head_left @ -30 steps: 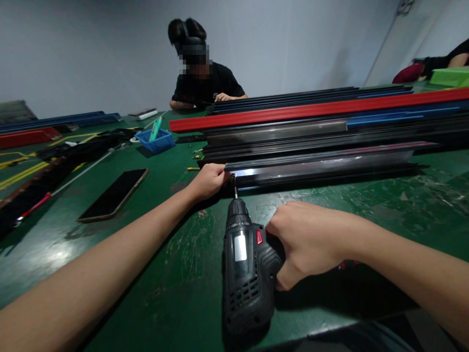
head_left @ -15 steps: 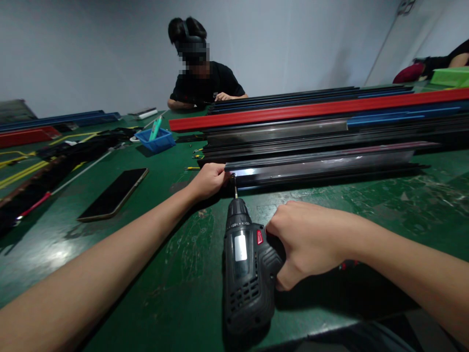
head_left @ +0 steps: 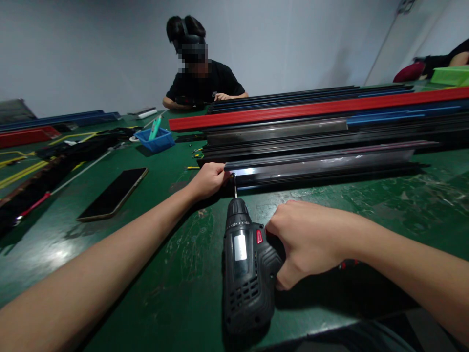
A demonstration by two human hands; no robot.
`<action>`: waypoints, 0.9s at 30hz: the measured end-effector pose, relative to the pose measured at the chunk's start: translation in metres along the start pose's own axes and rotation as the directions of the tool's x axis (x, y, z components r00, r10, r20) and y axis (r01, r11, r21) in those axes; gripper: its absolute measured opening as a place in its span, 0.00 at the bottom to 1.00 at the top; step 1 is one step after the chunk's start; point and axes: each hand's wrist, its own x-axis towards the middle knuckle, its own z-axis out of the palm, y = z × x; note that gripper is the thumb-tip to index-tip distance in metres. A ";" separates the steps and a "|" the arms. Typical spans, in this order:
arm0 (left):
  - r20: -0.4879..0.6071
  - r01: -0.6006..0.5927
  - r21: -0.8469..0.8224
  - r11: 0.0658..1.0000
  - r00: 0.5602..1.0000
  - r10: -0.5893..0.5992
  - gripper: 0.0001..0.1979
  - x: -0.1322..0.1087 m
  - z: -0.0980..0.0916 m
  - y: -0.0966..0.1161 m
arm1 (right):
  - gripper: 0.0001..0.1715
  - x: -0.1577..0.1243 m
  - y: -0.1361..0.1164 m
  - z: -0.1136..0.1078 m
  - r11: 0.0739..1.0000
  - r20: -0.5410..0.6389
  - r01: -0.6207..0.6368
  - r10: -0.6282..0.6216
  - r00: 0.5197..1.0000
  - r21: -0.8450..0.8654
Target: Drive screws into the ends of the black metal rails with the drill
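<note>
Right fingers wrap the drill while left fingers pinch the profile, arm outstretched.

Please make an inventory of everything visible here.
Power drill: one, black, front centre
Shiny rail: one, dark grey, at the drill's tip
Stacked rails: several, mostly black, behind shiny rail
Long bar: one, red, among stacked rails
Table: one, green, across the foreground
Phone: one, black, table's left
Bin: one, blue, beyond the phone
Tool: one, teal, in the bin
Strips: several, yellow, left
Side rails: several, blue and red, far left
Box: one, green, far right
Other people: two, black-clothed, far side, far right
Left hand: one, bare, at shiny rail's end
Right hand: one, bare, holding drill
</note>
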 end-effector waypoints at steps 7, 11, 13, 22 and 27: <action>-0.002 -0.002 0.000 1.000 1.000 0.002 0.24 -0.001 0.000 0.000 | 0.32 0.000 0.000 0.002 1.000 -0.006 0.002 -0.002 1.000 -0.008; -0.003 -0.009 0.003 1.000 1.000 0.009 0.25 0.000 0.000 -0.002 | 0.31 0.000 0.001 0.001 1.000 -0.011 0.005 -0.005 1.000 -0.007; 0.002 -0.008 0.001 1.000 1.000 0.008 0.25 0.000 0.000 -0.002 | 0.31 0.000 0.000 0.001 1.000 -0.010 0.004 -0.004 1.000 -0.005; 0.009 0.000 0.011 1.000 1.000 0.000 0.23 0.000 0.000 -0.003 | 0.31 -0.001 0.000 0.002 1.000 -0.019 0.014 -0.014 1.000 -0.021; 0.008 -0.021 0.004 1.000 1.000 0.021 0.24 0.000 0.000 -0.002 | 0.30 -0.001 0.000 0.003 1.000 -0.017 0.010 -0.010 1.000 -0.005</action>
